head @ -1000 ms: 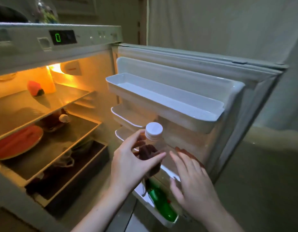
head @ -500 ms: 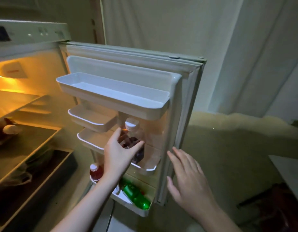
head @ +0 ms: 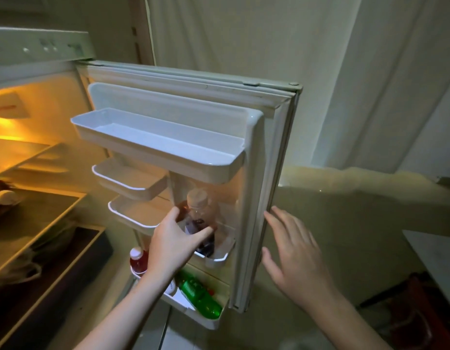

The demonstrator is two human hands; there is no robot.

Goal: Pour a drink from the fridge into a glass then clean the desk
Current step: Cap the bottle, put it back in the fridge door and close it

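The left hand (head: 176,245) is curled round a clear bottle (head: 199,218) with a pale cap and dark drink in its lower half, thumb on one side and fingers on the other. The bottle stands upright in a small door shelf (head: 220,256) of the fridge door (head: 266,178), directly ahead of that hand. The right hand (head: 294,256) hangs to the right with fingers spread and nearly straight, holding nothing, its fingertips just beside the outer edge of the open door; whether they touch it cannot be told.

Below the left wrist, the bottom door rack (head: 208,322) holds a green bottle (head: 201,296) lying tilted and a red bottle (head: 138,261) with a white cap, standing to the left of the forearm. Above the left hand sit three more door trays, the widest top tray (head: 168,152) uppermost.

Left of the left arm, the fridge interior (head: 37,223) glows yellow, with glass shelves and dim shapes too dark to name. Beyond the right hand lies a dull greenish floor (head: 345,223), pale curtains (head: 319,72) hang behind the door, and a light table corner (head: 436,251) shows at far right.
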